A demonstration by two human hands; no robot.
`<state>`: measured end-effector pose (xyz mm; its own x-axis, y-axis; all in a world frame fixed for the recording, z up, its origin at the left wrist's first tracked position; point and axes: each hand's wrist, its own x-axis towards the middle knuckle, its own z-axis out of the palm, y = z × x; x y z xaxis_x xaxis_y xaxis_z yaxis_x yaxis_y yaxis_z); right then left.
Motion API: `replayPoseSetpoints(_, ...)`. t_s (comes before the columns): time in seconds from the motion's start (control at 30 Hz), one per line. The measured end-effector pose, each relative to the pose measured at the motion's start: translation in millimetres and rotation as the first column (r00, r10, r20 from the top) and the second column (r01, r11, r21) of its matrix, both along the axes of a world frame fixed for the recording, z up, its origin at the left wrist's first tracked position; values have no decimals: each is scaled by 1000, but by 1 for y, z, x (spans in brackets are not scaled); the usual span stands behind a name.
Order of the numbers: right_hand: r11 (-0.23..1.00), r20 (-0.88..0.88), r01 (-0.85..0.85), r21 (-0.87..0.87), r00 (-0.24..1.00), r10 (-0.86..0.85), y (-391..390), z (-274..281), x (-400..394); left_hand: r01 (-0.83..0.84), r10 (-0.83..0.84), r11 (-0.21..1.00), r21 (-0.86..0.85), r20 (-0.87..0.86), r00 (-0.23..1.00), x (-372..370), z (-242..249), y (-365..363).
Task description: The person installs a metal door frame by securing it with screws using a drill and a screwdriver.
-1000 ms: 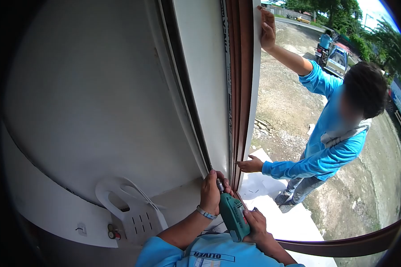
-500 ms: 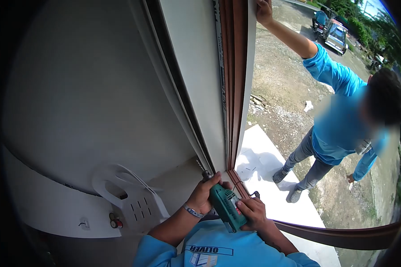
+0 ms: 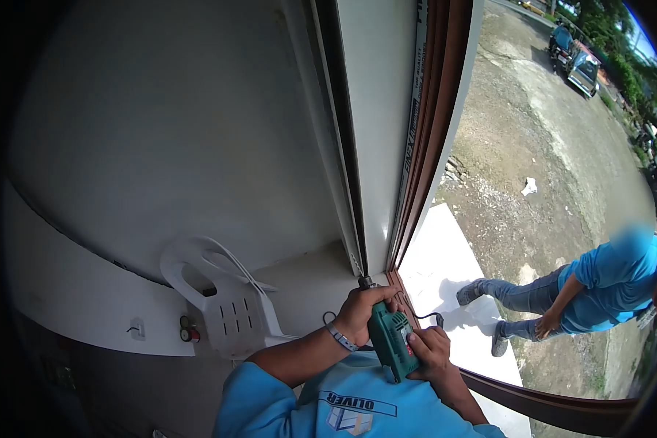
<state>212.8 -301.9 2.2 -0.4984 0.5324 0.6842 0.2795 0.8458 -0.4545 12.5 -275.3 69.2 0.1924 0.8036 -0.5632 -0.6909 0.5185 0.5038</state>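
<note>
Flat grey wall [image 3: 175, 146] behind; our L hand [image 3: 359, 312] + R hand [image 3: 432, 352] clasp green plastic drill [image 3: 393, 342]; thin black cord [image 3: 439, 319], looped, might snag.

Green drill [image 3: 392, 342]; held aslant, chuck [image 3: 366, 282] foremost

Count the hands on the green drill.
2: the left hand at the front of the drill, the right hand at its rear. No other hand shows on it; its underside is hidden.
</note>
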Motion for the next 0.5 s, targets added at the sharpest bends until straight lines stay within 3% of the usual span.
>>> replayPoseSetpoints(0.1,1000,-40,-1,-1,999,1,0,-3,-2,21,-21,1000,18,12,1000,-3,0,0)
replayPoseSetpoints(0.2,999,-79,13,40,997,-10,2,-5,-5,91,-80,985,148,-75,994,-4,-2,-2)
replayPoseSetpoints(0.27,999,-102,4,37,995,0,-1,-5,-8,-45,4,958,284,145,989,-2,5,-5)
replayPoseSetpoints(0.3,999,-127,-7,34,992,11,-1,-5,-10,-41,0,957,288,142,990,-5,9,-3)
replayPoseSetpoints(0.37,999,-143,-6,50,990,13,-2,-7,-11,-266,223,892,365,155,962,-11,20,7)
replayPoseSetpoints(0.5,993,-170,8,119,985,12,7,-8,-13,-214,231,844,491,28,973,-10,18,19)
